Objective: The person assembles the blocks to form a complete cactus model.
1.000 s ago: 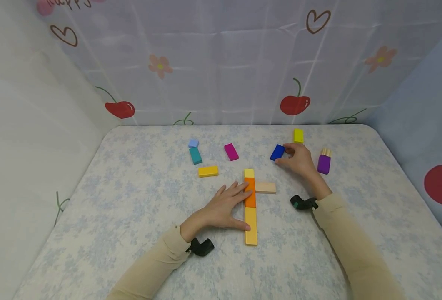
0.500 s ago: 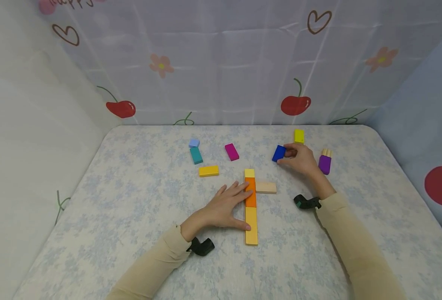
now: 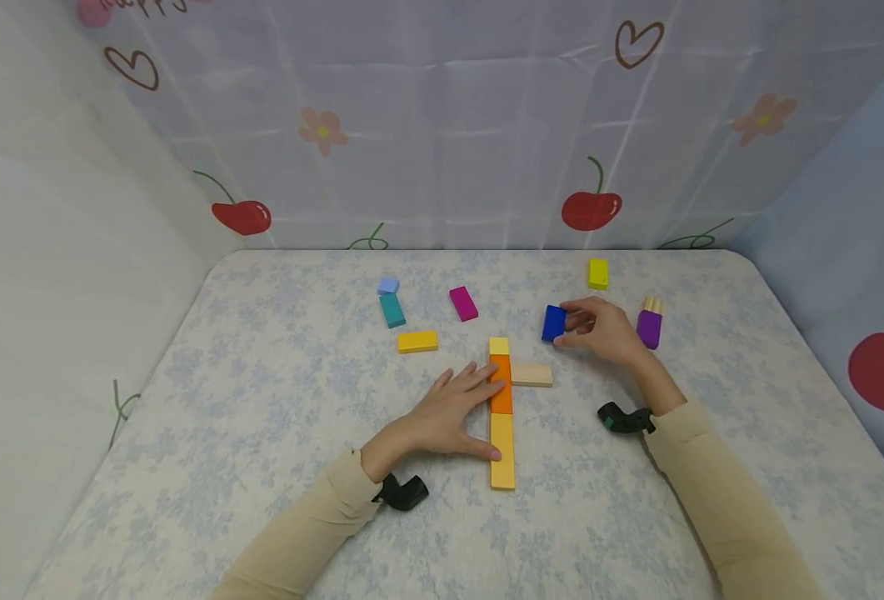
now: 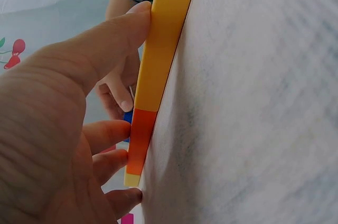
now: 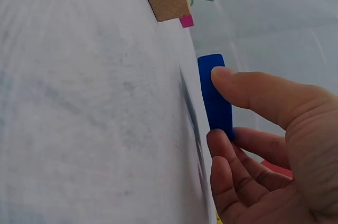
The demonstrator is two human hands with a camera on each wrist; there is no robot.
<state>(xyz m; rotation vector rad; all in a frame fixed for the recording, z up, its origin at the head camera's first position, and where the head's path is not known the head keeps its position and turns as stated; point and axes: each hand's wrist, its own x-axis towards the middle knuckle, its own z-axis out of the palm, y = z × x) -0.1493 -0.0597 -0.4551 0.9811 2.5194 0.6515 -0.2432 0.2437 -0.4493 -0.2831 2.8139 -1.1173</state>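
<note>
My right hand (image 3: 608,335) pinches a dark blue rectangular block (image 3: 552,323) between thumb and fingertips. In the right wrist view the blue block (image 5: 215,97) is lifted, and a shadow falls on the tablecloth beside it. My left hand (image 3: 442,419) is spread along a straight row of blocks, its thumb and fingertips touching them. From near to far the row has a yellow-orange block (image 3: 502,471), an orange block (image 3: 501,400) and a pale yellow block (image 3: 498,345). A plain wooden block (image 3: 534,376) sticks out rightward from beside the orange one.
Left of the row lie a yellow block (image 3: 417,342), a teal block (image 3: 392,310), a light blue block (image 3: 388,285) and a magenta block (image 3: 464,303). A lime block (image 3: 598,273) and a purple piece with pale prongs (image 3: 649,327) lie at the right.
My right hand has drawn the blue block nearer to me and turned it more upright in the head view. The lime block now shows fully. My left hand stays in place.
</note>
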